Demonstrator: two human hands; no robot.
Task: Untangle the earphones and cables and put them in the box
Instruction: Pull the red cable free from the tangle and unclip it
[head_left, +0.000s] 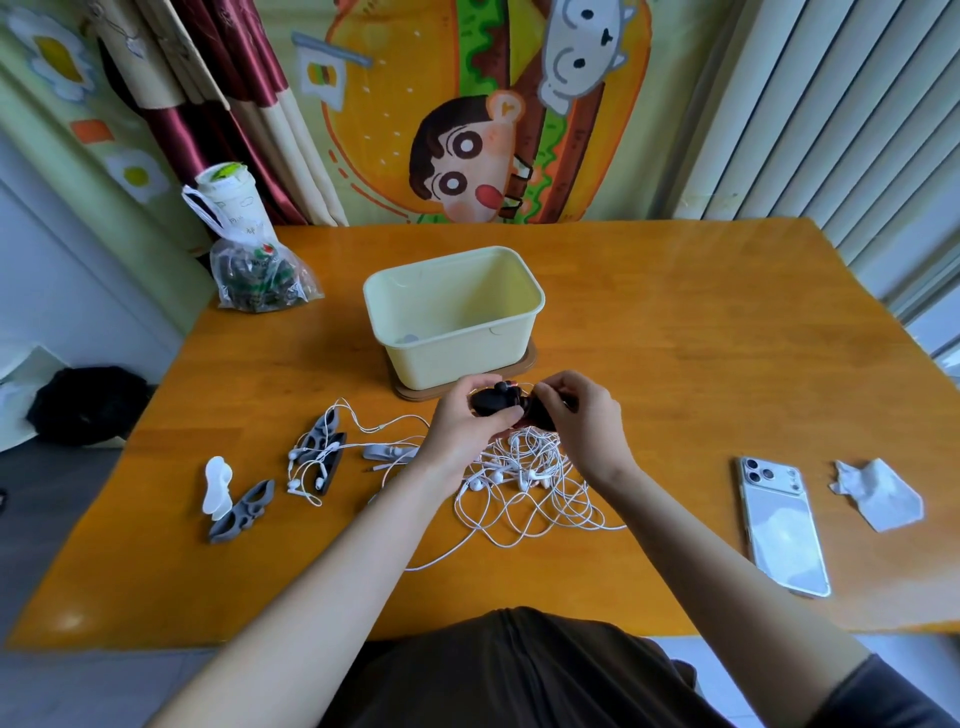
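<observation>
Two hands meet over the wooden table (675, 338), just in front of the pale yellow box (452, 312). Far left lie a white winder (215, 483) and grey winders (244, 512), then a dark winder (322, 452) with white earphones around it. The left hand (462, 441) and right hand (582, 415) both grip a black winder (493, 402). Under them sits a tangled pile of white earphones (524, 483). Right of that lie a phone (779, 525) and a crumpled tissue (878, 493).

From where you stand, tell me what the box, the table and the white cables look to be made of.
Box: likely matte plastic, pale yellow, with moulded rounded corners and rim.
Table: probably wood with a glossy finish; plank seams and window glare show.
White cables: thin, flexible, smooth-looking, probably rubbery plastic sheathing, loosely tangled.
</observation>
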